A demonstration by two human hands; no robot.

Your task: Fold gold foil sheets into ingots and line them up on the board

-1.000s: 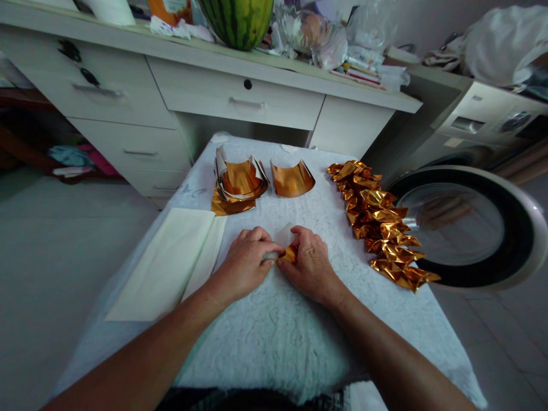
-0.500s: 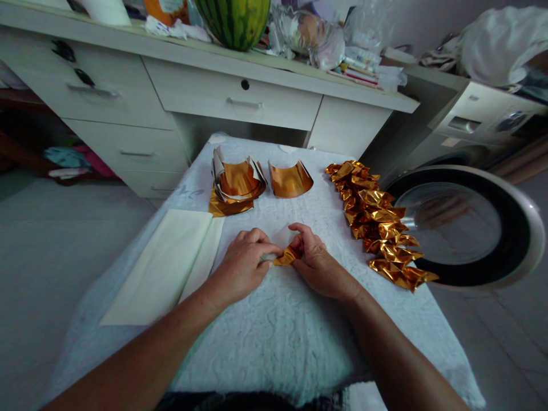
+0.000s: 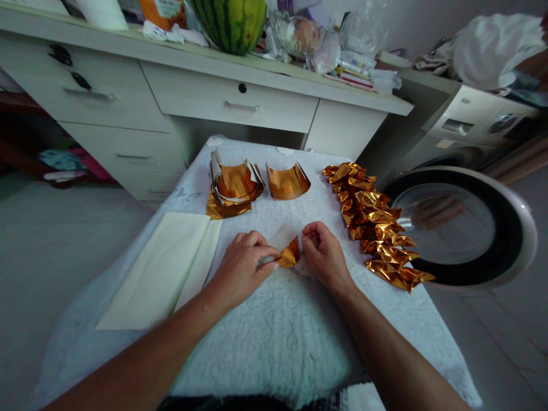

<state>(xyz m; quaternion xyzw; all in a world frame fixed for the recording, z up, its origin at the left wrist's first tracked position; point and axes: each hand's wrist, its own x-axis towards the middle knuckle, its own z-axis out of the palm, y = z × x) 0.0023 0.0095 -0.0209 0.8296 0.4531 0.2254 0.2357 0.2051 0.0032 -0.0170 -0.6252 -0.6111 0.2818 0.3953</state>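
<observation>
My left hand [image 3: 248, 260] pinches the left end of a small piece of gold foil paper [image 3: 290, 254] between thumb and fingertips. The foil is partly folded, with a pale, whitish sheet [image 3: 280, 235] showing behind it. Just off its right end is my right hand [image 3: 323, 251], with fingers curled and thumb against them. Whether those fingers grip a paper edge is hidden. Several folded, crinkled gold foil pieces [image 3: 377, 217] lie overlapping in a row to the right. Beyond my hands stand a curled stack of gold foil sheets [image 3: 235, 181] and a single curled foil sheet [image 3: 288, 181].
Folded cream paper [image 3: 158, 268] lies left on the cloth-covered table [image 3: 257, 342]. A white drawer counter [image 3: 192, 85] stands behind, bearing a watermelon [image 3: 231, 23] and plastic bags. At right, an open round washing machine door [image 3: 509, 228] sits beside the table edge.
My right fingers have come off the foil's right end and moved slightly right, so more of the foil shows. My left hand keeps its pinch. The whole view has shifted slightly.
</observation>
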